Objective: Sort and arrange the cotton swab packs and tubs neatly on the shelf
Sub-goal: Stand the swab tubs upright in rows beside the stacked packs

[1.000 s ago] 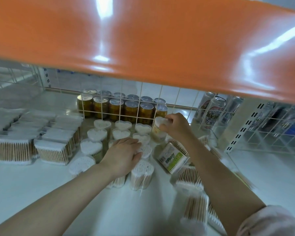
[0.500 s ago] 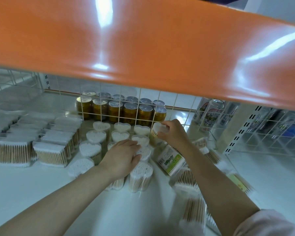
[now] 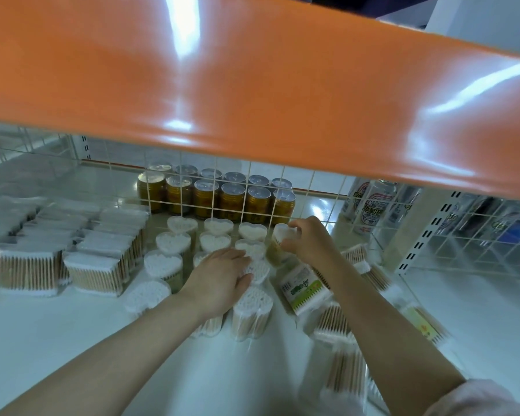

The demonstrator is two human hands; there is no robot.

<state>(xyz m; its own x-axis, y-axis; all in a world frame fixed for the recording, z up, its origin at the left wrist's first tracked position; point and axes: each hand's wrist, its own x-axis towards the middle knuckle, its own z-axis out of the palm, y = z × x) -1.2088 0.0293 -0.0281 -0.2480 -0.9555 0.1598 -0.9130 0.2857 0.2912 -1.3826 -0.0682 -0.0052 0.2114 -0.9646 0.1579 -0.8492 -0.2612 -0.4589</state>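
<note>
1. Head view, writing: a pack of cotton swabs with a green and white label (image 3: pixel 303 288) lies tilted just right of the heart-shaped tubs. It carries a barcode and green characters, too blurred to read. Behind the wire grid (image 3: pixel 282 187) stand gold cans (image 3: pixel 216 196) with silver tops and, to the right, tall pale cans (image 3: pixel 373 202) with red and dark print, also unreadable.

2. Head view, right hand (image 3: pixel 309 241): it reaches to the back of the shelf and its curled fingers grasp a tub of swabs (image 3: pixel 278 235) at the right end of the back row, close to the grid.

3. Head view, left hand (image 3: pixel 219 280): it lies palm down with fingers nearly straight and relaxed, resting on top of the heart-shaped tubs (image 3: pixel 252 304) in the middle of the cluster, gripping nothing.

4. Head view, the goods: the heart-shaped tubs stand upright in rough rows at centre. Rectangular clear packs of wooden-stick swabs (image 3: pixel 93 271) stand in neat rows to the left. More packs (image 3: pixel 342 364) lie jumbled under and beside the right forearm.

5. Head view, setting: everything sits on a white shelf (image 3: pixel 57 340). A glossy orange shelf edge (image 3: pixel 252 76) fills the upper part of the view, reflecting ceiling lights. A pale sleeve (image 3: pixel 481 397) shows at the lower right.
</note>
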